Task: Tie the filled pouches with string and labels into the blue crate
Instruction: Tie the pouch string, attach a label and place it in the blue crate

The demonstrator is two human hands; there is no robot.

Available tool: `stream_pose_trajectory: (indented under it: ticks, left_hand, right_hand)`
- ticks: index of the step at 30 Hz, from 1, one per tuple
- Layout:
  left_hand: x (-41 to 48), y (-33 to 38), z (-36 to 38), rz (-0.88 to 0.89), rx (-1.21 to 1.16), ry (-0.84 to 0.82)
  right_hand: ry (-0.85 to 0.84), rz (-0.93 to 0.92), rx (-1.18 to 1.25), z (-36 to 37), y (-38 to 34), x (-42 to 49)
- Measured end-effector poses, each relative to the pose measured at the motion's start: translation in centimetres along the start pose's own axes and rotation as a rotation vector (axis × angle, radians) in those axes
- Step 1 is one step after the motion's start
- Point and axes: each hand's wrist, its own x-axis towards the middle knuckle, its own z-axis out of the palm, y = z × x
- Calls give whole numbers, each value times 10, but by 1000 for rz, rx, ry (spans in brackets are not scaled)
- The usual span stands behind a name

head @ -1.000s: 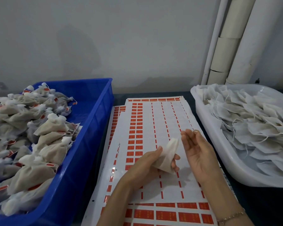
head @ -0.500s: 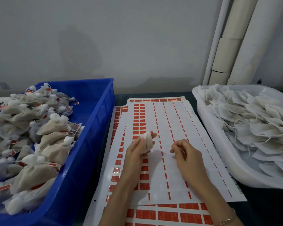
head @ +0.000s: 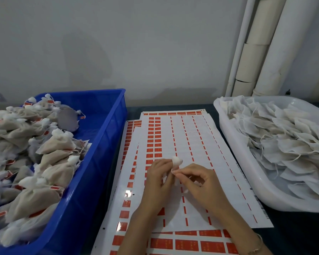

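The right hand [head: 201, 181] is coming in from three o'clock, pinching the pouch [head: 176, 160] the left hand [head: 157, 183] is gripping; tying is probably starting.

Over the red-and-white label sheets [head: 191, 140] the left hand [head: 159, 183] grips a small white pouch [head: 176, 160] while the right hand [head: 201, 183] pinches its neck, between the blue crate [head: 107, 144] of tied pouches [head: 50, 148] and a white tub [head: 247, 162] of flat ones
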Motion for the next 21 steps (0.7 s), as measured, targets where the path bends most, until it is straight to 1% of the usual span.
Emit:
stream_pose_trajectory:
  ticks: [2,4,6,7,10,11,13,17,21]
  left_hand:
    - [-2,6,-3,-47,-101,-9]
    - [-4,13,-6,-120,-198,-28]
    - [-4,16,-9,-171,-254,-64]
    - [-4,17,-10,-197,-276,-80]
    - [-4,14,-10,-257,-355,-96]
    - [-4,13,-10,-265,-353,-111]
    - [-4,13,-9,-258,-345,-138]
    - [-1,13,-8,-257,-351,-121]
    - [0,9,-7,-332,-325,-96]
  right_hand:
    - [45,6,59,-1,-1,1]
    - [136,68,115,-4,0,2]
    - [193,126,110,-6,3,4]
    - [178,144,90,-6,4,5]
    - [44,193,33,-2,6,7]
    - [22,203,26,0,6,6]
    - [38,208,62,0,6,5]
    - [104,228,224,-5,3,5]
    - [149,182,175,-5,4,5]
